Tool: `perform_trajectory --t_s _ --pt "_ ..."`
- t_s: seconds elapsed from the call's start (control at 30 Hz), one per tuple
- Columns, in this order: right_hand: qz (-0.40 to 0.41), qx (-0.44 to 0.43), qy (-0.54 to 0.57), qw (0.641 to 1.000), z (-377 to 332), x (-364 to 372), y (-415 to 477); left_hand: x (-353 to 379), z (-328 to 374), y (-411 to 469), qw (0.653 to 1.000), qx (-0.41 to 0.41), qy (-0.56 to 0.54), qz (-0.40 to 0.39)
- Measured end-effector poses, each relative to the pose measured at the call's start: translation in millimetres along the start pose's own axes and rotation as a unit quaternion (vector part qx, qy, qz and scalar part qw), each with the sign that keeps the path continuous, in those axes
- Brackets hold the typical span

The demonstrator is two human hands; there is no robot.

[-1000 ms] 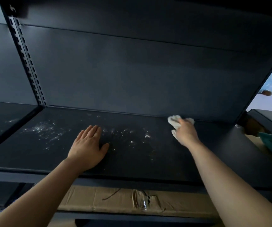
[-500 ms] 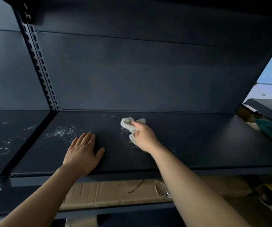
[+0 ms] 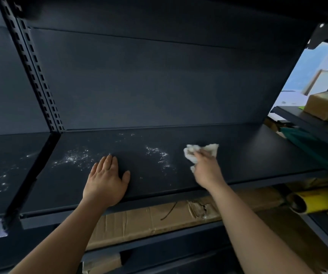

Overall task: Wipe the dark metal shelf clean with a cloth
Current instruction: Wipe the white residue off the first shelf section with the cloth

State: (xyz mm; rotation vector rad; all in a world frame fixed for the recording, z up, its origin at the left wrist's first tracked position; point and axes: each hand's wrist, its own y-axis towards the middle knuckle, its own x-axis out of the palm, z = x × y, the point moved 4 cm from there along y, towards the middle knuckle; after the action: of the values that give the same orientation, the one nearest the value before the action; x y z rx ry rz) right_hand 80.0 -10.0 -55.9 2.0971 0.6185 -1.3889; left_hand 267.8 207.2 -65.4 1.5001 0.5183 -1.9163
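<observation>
The dark metal shelf runs across the middle of the view. White dust specks lie at its left, and a second dust patch sits near the centre. My right hand presses a crumpled white cloth flat on the shelf, just right of the centre patch. My left hand rests palm down on the shelf near its front edge, fingers together, holding nothing.
A slotted upright post divides this shelf from the dusty neighbouring shelf at left. Flattened cardboard lies on the lower shelf. A yellow roll and brown boxes sit at right.
My right hand has swept the cloth from the centre back toward the right. The left hand stays planted on the shelf. The head view has shifted slightly.
</observation>
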Motion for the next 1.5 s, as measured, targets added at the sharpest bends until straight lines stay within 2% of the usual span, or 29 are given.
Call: perform_trajectory --t_s 0.13,0.2,0.27,0.33,0.4,0.47,0.57,0.7,0.77,0.83,0.9,1.0,1.07,1.1,1.17,1.33,1.43,1.5 --pt "-0.015 -0.073 0.063 0.995 -79 13 -27 -2 -1 -1 1.000 0.004 -0.028 0.011" --pt "-0.045 -0.048 0.147 0.987 -98 5 -36 -7 -1 -4 0.999 0.014 -0.045 0.025" --pt "-0.021 -0.012 0.181 0.983 -88 -12 -36 -14 -4 -8 0.998 0.028 -0.044 0.039" --pt "0.011 0.037 0.159 0.986 -52 -27 -29 -21 -14 -13 0.998 0.030 -0.032 0.053" --pt "0.011 0.089 0.089 0.992 -12 -31 -25 -26 -29 -18 0.998 0.012 -0.020 0.055" --pt "0.001 0.094 0.022 0.995 0 -21 -24 -27 -46 -21 0.999 -0.012 0.000 0.047" --pt "0.011 0.057 -0.025 0.998 -32 4 -26 -26 -59 -24 0.999 -0.038 0.014 0.034" --pt "-0.010 -0.033 -0.014 0.999 -100 32 -30 -23 -58 -24 0.999 -0.043 0.006 0.022" --pt "-0.037 -0.084 0.007 0.996 -132 36 -35 -23 -57 -23 0.999 -0.044 0.004 0.022" --pt "-0.074 -0.117 0.089 0.986 -151 28 -39 -23 -58 -24 0.999 -0.042 0.002 0.022" --pt "-0.076 -0.104 0.176 0.976 -149 6 -35 -25 -60 -23 0.999 -0.038 -0.001 0.019" --pt "0.002 -0.065 0.193 0.979 -108 -21 -4 -34 -76 -18 0.998 -0.057 0.005 0.030" --pt "0.008 -0.009 0.092 0.996 -69 -19 24 -38 -89 -15 0.997 -0.073 0.017 0.036" --pt "-0.015 0.035 0.029 0.999 -52 -10 35 -38 -93 -15 0.996 -0.082 0.017 0.036" --pt "-0.060 0.097 -0.019 0.993 -39 7 44 -36 -95 -15 0.995 -0.093 0.007 0.031" --pt "-0.067 -0.052 -0.023 0.996 -102 39 47 -32 -92 -12 0.996 -0.088 0.000 0.032" --pt "-0.081 -0.139 0.019 0.987 -153 53 37 -32 -93 -13 0.995 -0.090 0.001 0.035" --pt "-0.123 -0.180 0.090 0.972 -181 57 28 -32 -93 -14 0.995 -0.089 -0.002 0.037"
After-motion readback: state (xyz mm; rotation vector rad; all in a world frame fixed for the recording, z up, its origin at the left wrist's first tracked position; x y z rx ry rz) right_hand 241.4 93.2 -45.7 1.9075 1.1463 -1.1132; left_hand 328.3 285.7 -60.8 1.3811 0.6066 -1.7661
